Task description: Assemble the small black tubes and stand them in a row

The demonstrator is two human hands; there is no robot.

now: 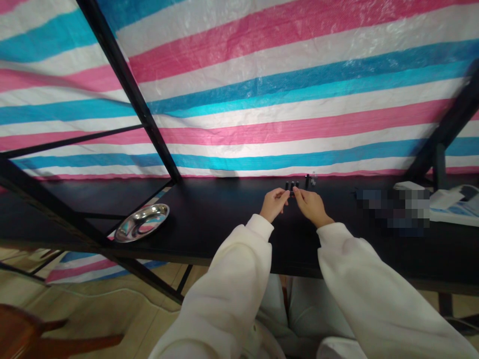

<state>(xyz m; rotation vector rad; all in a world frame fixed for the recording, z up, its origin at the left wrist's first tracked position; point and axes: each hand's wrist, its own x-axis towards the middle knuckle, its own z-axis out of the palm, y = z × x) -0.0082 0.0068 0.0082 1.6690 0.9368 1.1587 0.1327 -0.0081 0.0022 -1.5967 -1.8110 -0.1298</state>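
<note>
Both my arms, in white sleeves, reach forward over a black table (209, 224). My left hand (274, 204) and my right hand (310, 204) meet at a row of small black upright objects (292, 186) near the table's back edge. The fingertips of both hands are pinched on that small dark piece between them; I cannot make out what it is. Two more small items (310, 180), one dark and one pale, stand just right of it.
A shiny metal dish (142, 222) lies on the table's left part. Black metal frame bars (127, 85) cross the left side. A pink, blue and white striped tarp (299, 99) hangs behind. Papers and a pale object (449, 202) lie far right. A wooden chair (22, 334) is at bottom left.
</note>
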